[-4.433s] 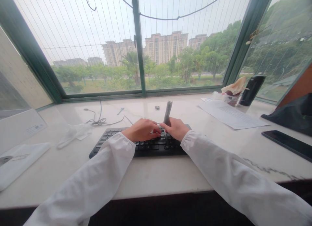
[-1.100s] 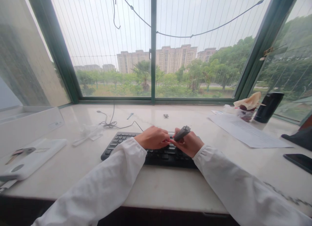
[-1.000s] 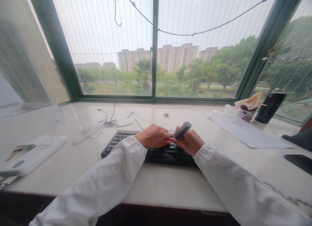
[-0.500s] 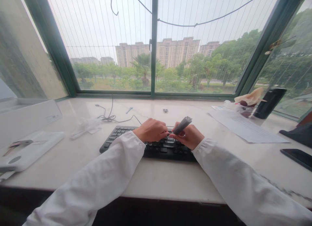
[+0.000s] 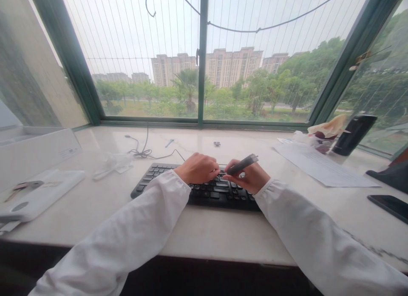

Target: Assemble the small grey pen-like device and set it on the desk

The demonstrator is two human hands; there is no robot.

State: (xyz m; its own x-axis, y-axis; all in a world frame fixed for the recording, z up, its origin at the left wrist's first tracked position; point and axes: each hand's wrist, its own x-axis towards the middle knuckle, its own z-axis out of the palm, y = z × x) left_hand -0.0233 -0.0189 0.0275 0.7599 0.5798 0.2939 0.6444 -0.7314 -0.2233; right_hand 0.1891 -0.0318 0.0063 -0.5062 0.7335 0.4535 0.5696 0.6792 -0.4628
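Note:
A black keyboard (image 5: 215, 195) lies on the pale tabletop, its cable running off the back. Some spots in its right half seem to lack keycaps. My right hand (image 5: 256, 179) is closed around a thick dark grey pen-like tool (image 5: 242, 164), whose lower end points down at the keys near the back edge. What its tip looks like is hidden by my fingers. Over the back middle of the keyboard, my left hand (image 5: 196, 168) has its fingers curled and pressed together close to the tool's lower end. Whatever those fingers pinch, if anything, is hidden.
Small dark pieces (image 5: 217, 143) and a blue strip (image 5: 169, 143) lie behind the keyboard, near a coiled cable (image 5: 142, 152). Left are crumpled plastic (image 5: 114, 165) and a white box (image 5: 41, 145). Right are paper sheets (image 5: 321, 166), a black cylinder (image 5: 355, 135) and a phone (image 5: 389, 206).
The tool in my right hand has tilted over, its upper end leaning further right. My right hand has shifted slightly right; the left hand stays nearly in place.

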